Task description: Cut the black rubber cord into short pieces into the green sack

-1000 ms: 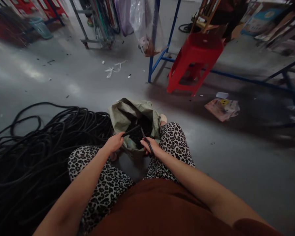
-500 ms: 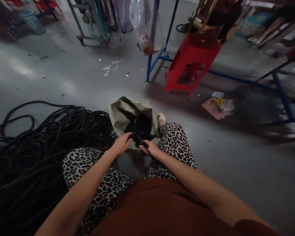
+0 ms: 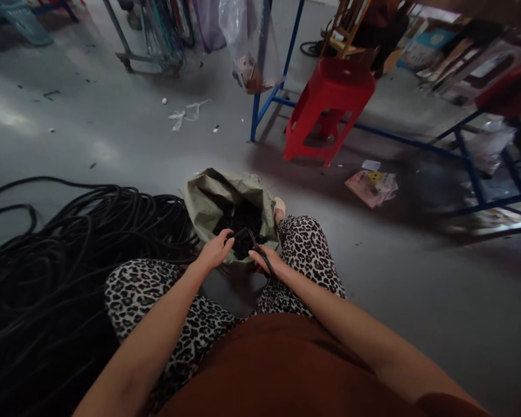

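My left hand (image 3: pixel 216 250) is closed on a short end of black hose (image 3: pixel 239 234) above the mouth of an olive-green woven sack (image 3: pixel 198 200). Dark scissors (image 3: pixel 254 238) are in my right hand (image 3: pixel 268 260), their blades pointing up beside the hose end. Inside the sack lies a heap of small black pieces (image 3: pixel 243 250), too dark to tell apart. A large tangle of black hose (image 3: pixel 91 223) is on the floor to the left of the sack. My knees flank the sack.
A red plastic stool (image 3: pixel 346 75) stands ahead on the right by a blue metal frame (image 3: pixel 255 119). A clear plastic bag (image 3: pixel 249 52) hangs on that frame. Printed packaging (image 3: pixel 371 188) and white scraps (image 3: pixel 178 120) are on the floor. A wheeled rack (image 3: pixel 143 59) stands further back.
The view has turned slightly, so the surroundings sit further left. The scissors have tilted more upright and moved a little away from the hose end. Both hands keep their hold.
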{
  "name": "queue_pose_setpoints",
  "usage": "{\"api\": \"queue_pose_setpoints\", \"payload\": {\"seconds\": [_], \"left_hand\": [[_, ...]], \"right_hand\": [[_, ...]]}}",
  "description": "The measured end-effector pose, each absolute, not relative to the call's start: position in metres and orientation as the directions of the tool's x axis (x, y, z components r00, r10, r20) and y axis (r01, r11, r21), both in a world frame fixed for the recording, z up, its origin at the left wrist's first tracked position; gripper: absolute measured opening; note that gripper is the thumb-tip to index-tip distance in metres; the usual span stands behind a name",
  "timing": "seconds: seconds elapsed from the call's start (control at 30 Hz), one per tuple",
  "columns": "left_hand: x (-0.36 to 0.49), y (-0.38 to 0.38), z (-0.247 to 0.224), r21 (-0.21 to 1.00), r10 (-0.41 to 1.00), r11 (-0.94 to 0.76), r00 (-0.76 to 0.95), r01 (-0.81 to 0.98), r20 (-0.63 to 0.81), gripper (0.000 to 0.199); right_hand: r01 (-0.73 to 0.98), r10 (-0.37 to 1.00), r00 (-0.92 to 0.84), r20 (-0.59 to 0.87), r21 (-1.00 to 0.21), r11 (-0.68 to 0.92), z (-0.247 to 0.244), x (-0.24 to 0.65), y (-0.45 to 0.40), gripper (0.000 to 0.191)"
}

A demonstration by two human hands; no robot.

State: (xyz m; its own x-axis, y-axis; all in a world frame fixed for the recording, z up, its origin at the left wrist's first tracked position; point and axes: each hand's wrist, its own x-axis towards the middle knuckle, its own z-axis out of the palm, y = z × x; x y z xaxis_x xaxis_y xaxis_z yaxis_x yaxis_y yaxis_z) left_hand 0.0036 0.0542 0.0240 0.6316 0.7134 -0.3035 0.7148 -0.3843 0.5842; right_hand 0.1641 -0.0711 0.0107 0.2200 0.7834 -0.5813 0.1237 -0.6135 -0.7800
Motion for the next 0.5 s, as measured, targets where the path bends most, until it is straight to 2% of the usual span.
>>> {"api": "queue_pose_setpoints", "payload": {"seconds": [0.3, 0.5], "left_hand": [[0.0079, 0.0554, 0.0201, 0.499, 0.833, -0.330, 0.496, 0.801, -0.246, 0.035], [0.0067, 0.0491, 0.0176, 0.536, 0.822, -0.310, 0.505, 0.785, -0.263, 0.036]], "right_hand": [[0.181, 0.772, 0.176, -0.610, -0.751, -0.635, 0.0095, 0.1619, -0.0719, 0.043], [0.232, 0.787, 0.135, -0.602, -0.753, -0.616, 0.0053, 0.1582, -0.0685, 0.049]]}}
